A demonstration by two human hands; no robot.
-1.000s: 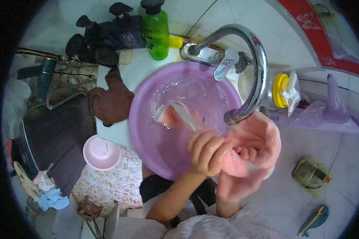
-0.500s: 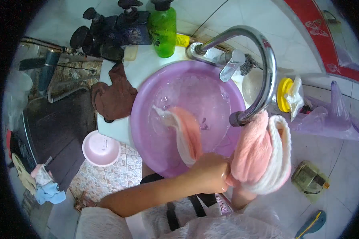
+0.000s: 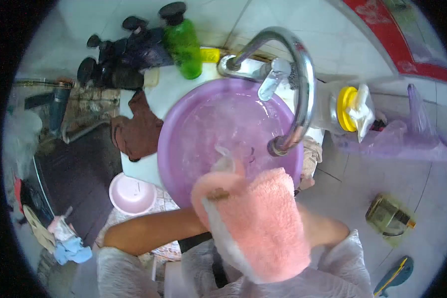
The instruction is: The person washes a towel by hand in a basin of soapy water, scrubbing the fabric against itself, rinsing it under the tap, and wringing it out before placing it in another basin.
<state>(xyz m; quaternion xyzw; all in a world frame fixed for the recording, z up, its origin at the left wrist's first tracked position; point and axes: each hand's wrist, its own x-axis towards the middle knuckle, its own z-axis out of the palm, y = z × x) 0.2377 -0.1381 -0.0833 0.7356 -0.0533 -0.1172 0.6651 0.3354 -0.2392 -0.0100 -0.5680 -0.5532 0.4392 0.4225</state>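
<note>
A pink-and-white plush towel (image 3: 263, 223) is bunched up over the near rim of the purple basin (image 3: 171, 171). One part of it hangs toward the water, and a small brown label shows on its left fold. My left forearm (image 3: 156, 228) and right forearm (image 3: 325, 226) run in behind the towel from either side. Both hands are covered by the cloth; from how it is held up, they appear closed on it. Cloudy water partly fills the basin. Above the basin's right side arches a chrome faucet (image 3: 305, 89).
Dark pump bottles (image 3: 149, 47) and a green bottle (image 3: 184, 49) line the back of the counter. A brown cloth (image 3: 136, 130) lies left of the basin, and a pink bowl (image 3: 132, 193) is below it. At right are a yellow-lidded jar (image 3: 347, 109) and a purple plastic bag (image 3: 417, 134).
The towel has moved left from beneath the faucet spout to in front of the basin, and its label now shows. My left hand, visible before as a fist, is now behind the cloth.
</note>
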